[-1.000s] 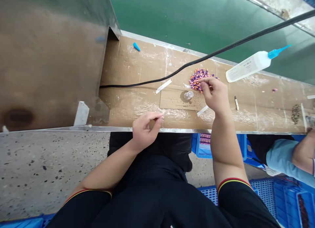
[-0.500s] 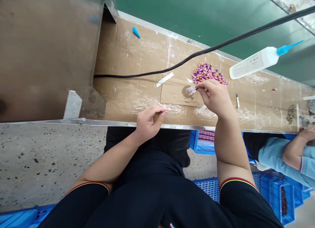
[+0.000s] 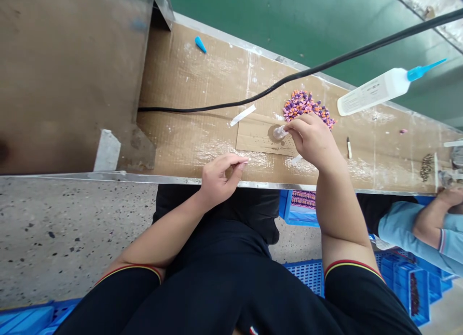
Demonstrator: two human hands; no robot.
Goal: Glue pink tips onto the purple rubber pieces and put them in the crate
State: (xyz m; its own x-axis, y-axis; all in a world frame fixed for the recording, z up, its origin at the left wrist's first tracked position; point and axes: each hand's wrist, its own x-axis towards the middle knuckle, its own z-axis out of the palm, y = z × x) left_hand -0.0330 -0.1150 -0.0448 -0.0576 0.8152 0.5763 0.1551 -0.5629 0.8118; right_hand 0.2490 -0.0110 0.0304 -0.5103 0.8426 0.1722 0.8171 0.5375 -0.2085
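My left hand (image 3: 223, 177) is closed in a pinch over the table's near edge, with a small pinkish piece (image 3: 246, 162) at the fingertips. Thumb and fingers of my right hand (image 3: 314, 138) are pinched together at the mouth of a small clear container (image 3: 279, 132); what they hold is hidden now. That container stands on a flat cardboard piece (image 3: 253, 137) spotted with wet marks. Just beyond my right hand lies a pile of small purple, orange and pink pieces (image 3: 302, 103).
A black cable (image 3: 267, 90) crosses above the cardboard-covered table. Around it are a white bottle with blue nozzle (image 3: 376, 91), a blue cap (image 3: 200, 45), white strips (image 3: 243, 115) and a small pen-like tool (image 3: 348, 148). A metal panel (image 3: 72, 79) stands left; another person's arm (image 3: 432, 219) is at right.
My right hand has shifted slightly left, its fingertips closer into the clear container; a purple bit seen at them earlier is now hidden. My left hand has barely moved.
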